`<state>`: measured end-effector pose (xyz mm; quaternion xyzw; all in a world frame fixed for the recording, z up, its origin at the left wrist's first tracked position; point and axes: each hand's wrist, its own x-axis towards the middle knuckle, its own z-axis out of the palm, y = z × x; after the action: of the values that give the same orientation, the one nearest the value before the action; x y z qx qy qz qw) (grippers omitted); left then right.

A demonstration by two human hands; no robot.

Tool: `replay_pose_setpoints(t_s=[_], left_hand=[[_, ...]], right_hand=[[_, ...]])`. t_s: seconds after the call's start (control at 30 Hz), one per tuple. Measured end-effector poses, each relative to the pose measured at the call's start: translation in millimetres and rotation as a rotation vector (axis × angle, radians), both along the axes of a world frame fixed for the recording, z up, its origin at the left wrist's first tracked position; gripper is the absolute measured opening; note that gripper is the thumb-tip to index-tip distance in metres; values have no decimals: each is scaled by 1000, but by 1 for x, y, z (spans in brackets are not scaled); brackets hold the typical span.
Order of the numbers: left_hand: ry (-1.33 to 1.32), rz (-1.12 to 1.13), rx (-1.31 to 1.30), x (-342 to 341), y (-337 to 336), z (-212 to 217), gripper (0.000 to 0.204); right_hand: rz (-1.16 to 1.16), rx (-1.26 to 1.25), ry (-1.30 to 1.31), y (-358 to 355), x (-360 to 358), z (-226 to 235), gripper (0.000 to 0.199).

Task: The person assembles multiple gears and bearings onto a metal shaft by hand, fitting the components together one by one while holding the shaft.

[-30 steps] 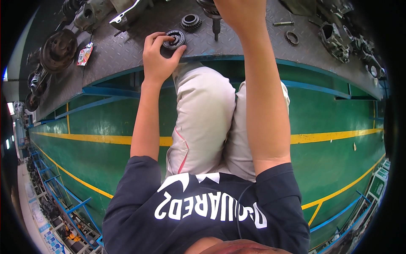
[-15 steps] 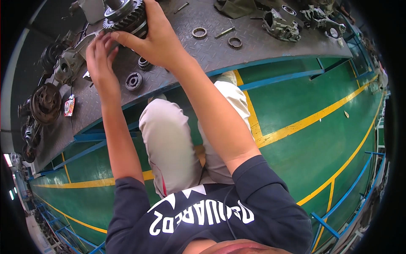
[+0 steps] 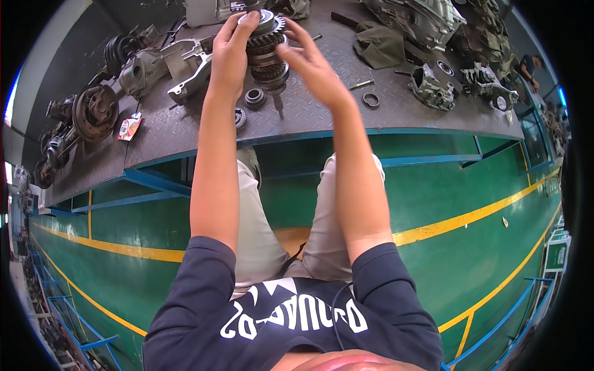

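Note:
Upright over the bench I have a gear shaft (image 3: 270,60), a stack of toothed gears with a thin splined end pointing toward me. My left hand (image 3: 232,54) is closed round its upper left side, thumb across the top. Around the right side curves my right hand (image 3: 314,69), thumb and fingertips against the gears; the far side of that grip is hidden. A small gear (image 3: 254,98) lies just below the stack. Beside my left forearm a second round gear (image 3: 240,117) is partly covered. Right of my hands are a metal ring (image 3: 370,100) and a bolt (image 3: 362,84).
The steel bench (image 3: 185,139) has a blue frame. Housings (image 3: 145,73), a brake drum assembly (image 3: 96,113) and a red-white packet (image 3: 129,127) occupy its left. Dark cloth (image 3: 379,46), an open casing (image 3: 431,86) and a large gearbox (image 3: 416,21) stand right. Another person (image 3: 530,67) is far right.
My view has shifted, so the bench appears lower. My left hand has gone from beside the gears to a grip round the top. My right hand has moved to the stack's right side.

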<state>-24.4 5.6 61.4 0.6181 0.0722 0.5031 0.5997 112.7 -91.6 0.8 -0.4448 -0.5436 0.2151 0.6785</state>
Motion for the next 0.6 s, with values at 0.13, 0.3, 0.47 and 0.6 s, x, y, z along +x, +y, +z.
replay_pose_setpoints(t_s=[0.13,0.3,0.47,0.6], left_hand=[[-7,3,48,-8,17,-9,39],[81,31,64,-7,-5,8,27],[52,-7,42,-6,-5,0,30],[10,77,112,-2,-6,-7,26]], right_hand=[[-242,-302,-18,2,79,-29,71],[-672,-836,-665,18,113,-92,80],[-631,-724,-854,11,136,-114,76],[-598,-578,-889,8,134,-118,54]])
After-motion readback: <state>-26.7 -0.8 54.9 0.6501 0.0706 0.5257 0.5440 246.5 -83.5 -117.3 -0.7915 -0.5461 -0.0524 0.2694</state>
